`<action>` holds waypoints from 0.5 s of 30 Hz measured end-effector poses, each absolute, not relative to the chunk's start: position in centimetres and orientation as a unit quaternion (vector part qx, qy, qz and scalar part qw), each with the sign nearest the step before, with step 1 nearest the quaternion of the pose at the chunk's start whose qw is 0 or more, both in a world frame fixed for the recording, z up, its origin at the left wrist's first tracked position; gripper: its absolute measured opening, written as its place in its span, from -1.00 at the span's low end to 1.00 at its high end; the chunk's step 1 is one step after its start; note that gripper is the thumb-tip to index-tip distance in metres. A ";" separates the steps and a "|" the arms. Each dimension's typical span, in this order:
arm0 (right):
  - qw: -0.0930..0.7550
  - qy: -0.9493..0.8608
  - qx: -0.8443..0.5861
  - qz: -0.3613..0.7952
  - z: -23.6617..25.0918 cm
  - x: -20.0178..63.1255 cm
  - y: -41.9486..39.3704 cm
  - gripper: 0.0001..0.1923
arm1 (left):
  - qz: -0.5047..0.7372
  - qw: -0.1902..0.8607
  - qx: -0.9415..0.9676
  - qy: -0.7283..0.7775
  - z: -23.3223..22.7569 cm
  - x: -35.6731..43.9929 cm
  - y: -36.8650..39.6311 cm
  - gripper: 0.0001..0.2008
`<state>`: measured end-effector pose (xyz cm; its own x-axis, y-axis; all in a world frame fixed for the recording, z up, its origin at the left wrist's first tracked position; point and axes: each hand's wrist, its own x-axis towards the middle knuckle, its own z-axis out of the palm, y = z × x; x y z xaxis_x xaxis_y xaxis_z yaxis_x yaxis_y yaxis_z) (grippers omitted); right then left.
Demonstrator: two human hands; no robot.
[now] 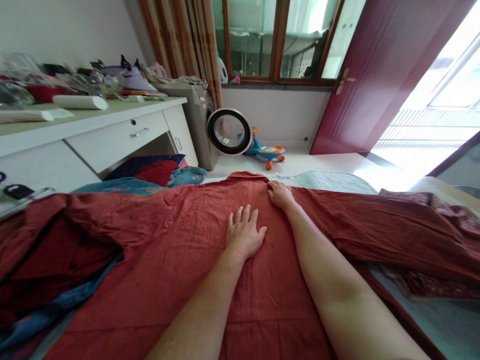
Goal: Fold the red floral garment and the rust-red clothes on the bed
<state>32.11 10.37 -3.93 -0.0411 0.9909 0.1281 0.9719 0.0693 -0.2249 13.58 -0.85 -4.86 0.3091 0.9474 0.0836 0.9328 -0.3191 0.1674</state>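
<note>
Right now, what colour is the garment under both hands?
Rust red garment, plain, seen in the head view.

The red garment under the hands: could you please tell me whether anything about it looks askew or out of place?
The red garment lies flat where the left hand presses it, and the right hand touches its far edge. Its left part is bunched in a rumpled heap over blue bedding. No tear or stain shows.
</note>
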 end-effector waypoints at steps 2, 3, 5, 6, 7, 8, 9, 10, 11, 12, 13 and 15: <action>0.106 -0.727 -0.677 0.049 -4.1 31.8 10.4 -0.51 | 0.085 0.043 0.808 0.582 -4.9 13.6 -0.8 -0.35; 0.096 -0.723 -0.682 0.052 -4.2 31.7 10.5 -0.48 | 0.084 0.043 0.808 0.582 -4.9 13.6 -0.9 -0.35; 0.073 -0.711 -0.697 0.061 -4.3 31.6 10.6 -0.43 | 0.083 0.043 0.808 0.581 -4.9 13.6 -0.9 -0.35; 0.062 -0.703 -0.705 0.066 -4.3 31.5 10.7 -0.41 | 0.082 0.043 0.809 0.581 -4.8 13.6 -0.9 -0.35; 0.054 -0.697 -0.712 0.071 -4.3 31.5 10.7 -0.39 | 0.081 0.044 0.809 0.580 -4.8 13.6 -0.9 -0.34; 0.048 -0.691 -0.717 0.074 -4.3 31.5 10.8 -0.38 | 0.080 0.044 0.809 0.581 -4.7 13.6 -0.9 -0.34; 0.044 -0.686 -0.722 0.076 -4.3 31.5 10.9 -0.36 | 0.079 0.045 0.808 0.581 -4.7 13.6 -0.9 -0.34; 0.041 -0.682 -0.726 0.077 -4.3 31.6 11.0 -0.33 | 0.077 0.046 0.808 0.582 -4.7 13.6 -0.9 -0.34; 0.040 -0.677 -0.731 0.077 -4.3 31.7 11.1 -0.31 | 0.075 0.047 0.808 0.583 -4.6 13.6 -0.9 -0.34; 0.040 -0.673 -0.735 0.077 -4.3 31.8 11.1 -0.29 | 0.074 0.048 0.808 0.583 -4.6 13.6 -0.9 -0.34; 0.042 -0.670 -0.738 0.076 -4.3 32.0 11.2 -0.27 | 0.072 0.049 0.808 0.583 -4.6 13.6 -0.9 -0.34; 0.055 -0.664 -0.742 0.072 -4.3 32.3 11.1 -0.27 | 0.072 0.051 0.808 0.582 -4.6 13.6 -0.8 -0.34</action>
